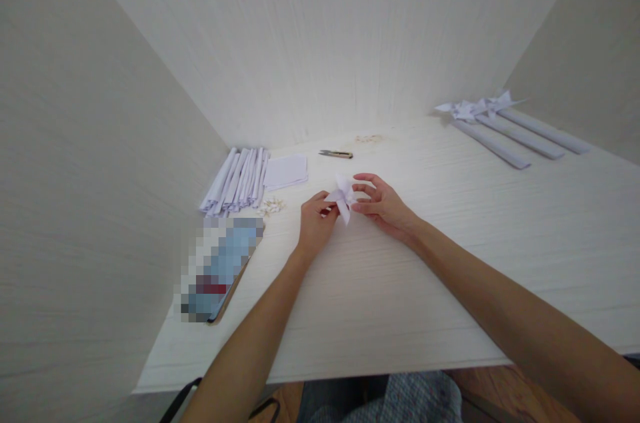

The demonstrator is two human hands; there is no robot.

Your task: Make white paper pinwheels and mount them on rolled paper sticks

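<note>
left hand (315, 220) and right hand (383, 204) both pinching a small white paper pinwheel (343, 198) just above the desk (400, 290) middle, rolled paper sticks (237, 182) at the far left corner, thread snips (336, 154) along the back edge, finished pinwheels on sticks (505, 126) at the far right corner

Bright, soft, even white light; strongest on back wall (320, 43) at 12 o'clock. Faint shadows beneath left hand (316, 222), right hand (384, 206). White paper pinwheel (343, 200) nearly lost against pale tabletop (450, 250). Wide-angle stretching at 3, 9 o'clock edges. Pixelated block (220, 266) at 8 o'clock.
</note>
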